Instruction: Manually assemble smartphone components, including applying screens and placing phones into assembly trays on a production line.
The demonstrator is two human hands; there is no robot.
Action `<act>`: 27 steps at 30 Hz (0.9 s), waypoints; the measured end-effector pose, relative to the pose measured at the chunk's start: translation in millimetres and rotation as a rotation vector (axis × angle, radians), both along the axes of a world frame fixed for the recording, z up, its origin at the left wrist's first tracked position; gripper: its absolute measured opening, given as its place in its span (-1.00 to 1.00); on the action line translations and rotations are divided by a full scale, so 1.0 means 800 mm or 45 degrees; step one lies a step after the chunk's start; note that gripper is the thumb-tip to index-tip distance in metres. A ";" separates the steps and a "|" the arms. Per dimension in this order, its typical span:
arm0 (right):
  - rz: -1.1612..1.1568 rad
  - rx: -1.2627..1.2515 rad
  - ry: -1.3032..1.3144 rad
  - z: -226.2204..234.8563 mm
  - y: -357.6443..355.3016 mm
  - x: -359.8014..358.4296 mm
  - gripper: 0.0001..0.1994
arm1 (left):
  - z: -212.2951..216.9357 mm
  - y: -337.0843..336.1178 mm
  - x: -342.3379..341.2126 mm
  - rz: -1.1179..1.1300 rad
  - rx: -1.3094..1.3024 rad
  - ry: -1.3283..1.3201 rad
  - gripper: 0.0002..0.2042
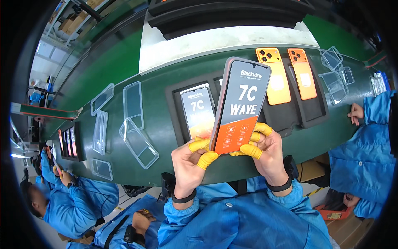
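Note:
A smartphone (239,108) with a grey and orange printed front stands tilted up before me, its screen side toward me. My left hand (190,161) grips its lower left corner, and my right hand (265,150) its lower right edge. Yellow finger cots cover several fingertips of both hands. Behind it a second phone (198,108) with a like front lies in a black foam tray (177,120). To the right in the tray, two orange phones (278,89) (304,81) lie with their camera backs up.
Several clear phone cases (133,106) lie on the green table (161,162) at left, and more clear cases (333,83) at right. Black foam trays (224,18) are stacked on a white surface beyond. A co-worker's hand (355,113) rests at the right table edge; other workers sit at left.

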State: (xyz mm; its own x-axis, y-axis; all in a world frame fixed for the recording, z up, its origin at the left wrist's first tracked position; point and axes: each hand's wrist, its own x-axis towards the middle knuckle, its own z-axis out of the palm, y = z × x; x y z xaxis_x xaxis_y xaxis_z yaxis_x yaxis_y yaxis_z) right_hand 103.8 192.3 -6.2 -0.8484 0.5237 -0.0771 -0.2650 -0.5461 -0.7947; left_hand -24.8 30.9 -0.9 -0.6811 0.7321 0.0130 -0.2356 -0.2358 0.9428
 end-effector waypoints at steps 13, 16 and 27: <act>-0.307 0.220 -0.070 0.025 -0.012 -0.007 -0.63 | 0.014 0.013 0.018 0.195 -0.351 0.644 -0.67; -0.178 0.011 -0.139 0.039 0.025 0.010 -0.60 | 0.034 -0.017 0.008 -0.239 0.025 0.134 -0.51; -0.074 0.461 -0.523 0.026 0.046 0.002 -0.69 | 0.019 -0.029 0.006 -0.121 -0.271 0.428 -0.53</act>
State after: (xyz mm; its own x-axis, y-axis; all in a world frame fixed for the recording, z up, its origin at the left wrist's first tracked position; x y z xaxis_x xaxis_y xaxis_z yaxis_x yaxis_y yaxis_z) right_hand 105.7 229.5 14.6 -0.7554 0.6234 -0.2018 0.0846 -0.2126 -0.9735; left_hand -19.6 7.9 14.4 -0.5941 0.8017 0.0652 0.0831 -0.0195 0.9964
